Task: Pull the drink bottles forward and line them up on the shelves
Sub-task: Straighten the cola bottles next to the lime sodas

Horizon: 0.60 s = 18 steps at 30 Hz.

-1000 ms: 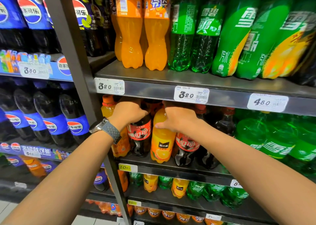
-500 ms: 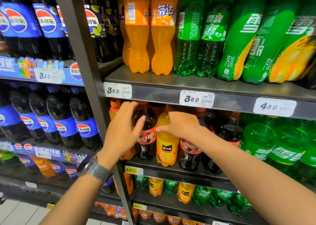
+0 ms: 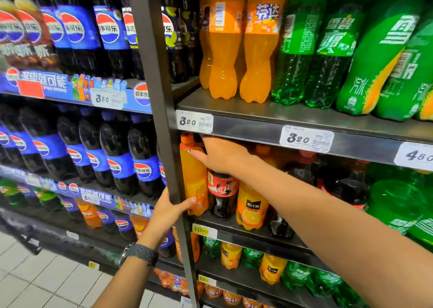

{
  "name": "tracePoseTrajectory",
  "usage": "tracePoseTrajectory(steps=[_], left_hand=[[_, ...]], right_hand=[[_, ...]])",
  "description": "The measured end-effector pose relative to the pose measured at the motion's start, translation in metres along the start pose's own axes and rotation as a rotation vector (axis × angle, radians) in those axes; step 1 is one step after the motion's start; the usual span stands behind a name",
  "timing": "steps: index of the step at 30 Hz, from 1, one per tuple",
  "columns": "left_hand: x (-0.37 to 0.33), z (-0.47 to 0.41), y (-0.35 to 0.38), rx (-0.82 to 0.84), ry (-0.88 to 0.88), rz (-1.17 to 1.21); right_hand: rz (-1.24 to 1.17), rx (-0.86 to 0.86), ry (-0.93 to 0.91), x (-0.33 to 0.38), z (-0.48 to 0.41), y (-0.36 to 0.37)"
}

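shelf upright (image 3: 159, 97) is gripped by left hand (image 3: 166, 214), cola bottle (image 3: 222, 188) covered by right hand (image 3: 222, 158) (grip unclear); likely heavy, slick, best taken at neck.

Upper shelf (image 3: 281, 117), front row: two orange soda bottles (image 3: 225, 54), two clear green bottles (image 3: 296, 73). Middle shelf (image 3: 225, 224), front row, beside the upright (image 3: 159, 97): one tall orange bottle (image 3: 194, 181), one red-label cola bottle (image 3: 222, 189), one juice bottle (image 3: 251, 208). Upper shelf edge: three white price tags (image 3: 305, 139).
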<state>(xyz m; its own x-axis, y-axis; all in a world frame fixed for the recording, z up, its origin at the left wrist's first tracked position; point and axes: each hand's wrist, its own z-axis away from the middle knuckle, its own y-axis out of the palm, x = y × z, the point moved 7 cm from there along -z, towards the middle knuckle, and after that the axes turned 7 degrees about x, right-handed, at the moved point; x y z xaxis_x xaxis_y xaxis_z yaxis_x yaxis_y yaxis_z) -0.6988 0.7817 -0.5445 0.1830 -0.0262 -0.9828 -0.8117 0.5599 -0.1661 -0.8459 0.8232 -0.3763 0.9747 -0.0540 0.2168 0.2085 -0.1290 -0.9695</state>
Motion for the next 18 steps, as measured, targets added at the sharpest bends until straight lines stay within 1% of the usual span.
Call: tracePoseTrajectory(steps=[3, 5, 7, 10, 12, 13, 14, 15, 17, 18], left_hand=[[0.006, -0.006, 0.002, 0.014, -0.004, 0.015], [0.009, -0.008, 0.000, -0.010, -0.013, 0.007], [0.012, -0.009, -0.001, -0.043, -0.015, 0.003], [0.013, -0.009, 0.000, -0.067, 0.005, 0.026], [0.012, -0.008, -0.001, -0.080, 0.029, 0.037], [0.013, -0.008, -0.002, -0.083, 0.046, 0.049], [0.013, -0.007, -0.003, -0.080, 0.061, 0.064], [0.014, -0.006, -0.003, -0.074, 0.075, 0.077], [0.016, -0.007, -0.005, -0.070, 0.091, 0.085], [0.017, -0.008, -0.005, -0.074, 0.092, 0.077]], right_hand=[[-0.030, 0.091, 0.039, 0.009, -0.023, 0.008], [-0.069, 0.145, 0.063, 0.016, -0.033, 0.010], [-0.103, 0.174, 0.045, 0.024, -0.038, 0.013], [-0.036, 0.202, 0.012, 0.029, -0.040, 0.015], [-0.056, 0.294, 0.145, 0.025, -0.044, 0.019], [-0.014, 0.321, 0.171, 0.027, -0.045, 0.017], [0.100, 0.348, 0.170, 0.029, -0.046, 0.014], [0.091, 0.373, 0.158, 0.026, -0.046, 0.015], [0.028, 0.320, 0.171, 0.019, -0.050, 0.016], [-0.007, 0.270, 0.215, 0.015, -0.051, 0.011]])
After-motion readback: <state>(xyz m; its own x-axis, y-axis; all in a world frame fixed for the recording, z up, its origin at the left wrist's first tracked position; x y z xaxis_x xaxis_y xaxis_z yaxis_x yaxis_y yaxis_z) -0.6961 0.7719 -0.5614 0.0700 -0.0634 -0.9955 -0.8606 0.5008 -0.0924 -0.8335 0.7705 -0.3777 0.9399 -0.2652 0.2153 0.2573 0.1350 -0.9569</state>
